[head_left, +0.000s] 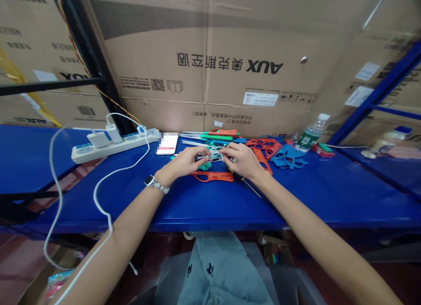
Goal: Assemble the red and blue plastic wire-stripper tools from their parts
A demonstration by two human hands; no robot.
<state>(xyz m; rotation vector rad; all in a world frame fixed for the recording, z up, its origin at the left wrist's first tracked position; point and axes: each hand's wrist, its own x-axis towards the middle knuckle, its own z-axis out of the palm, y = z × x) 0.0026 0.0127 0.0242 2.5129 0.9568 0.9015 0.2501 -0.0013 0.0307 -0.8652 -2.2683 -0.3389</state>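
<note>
My left hand (190, 161), with a watch and bracelet at its wrist, is closed in a pinch at the middle of the blue table. Facing it, my right hand (242, 159) also has its fingertips pressed together. Small shiny pieces (216, 156) lie between and under the fingertips; what each hand grips is too small to make out. An orange plastic handle part (217, 177) is just in front of the hands. A thin screwdriver (251, 188) lies near my right wrist. Behind the hands are green-handled tools (219, 138) with metal shafts.
Orange plastic parts (265, 147) and blue plastic parts (289, 157) lie to the right, near a bottle (311, 134). A phone (167, 144) and a white power strip (95, 152) are on the left, where a white cable (123, 166) crosses the table (210, 208). Cardboard boxes (148, 41) stand behind.
</note>
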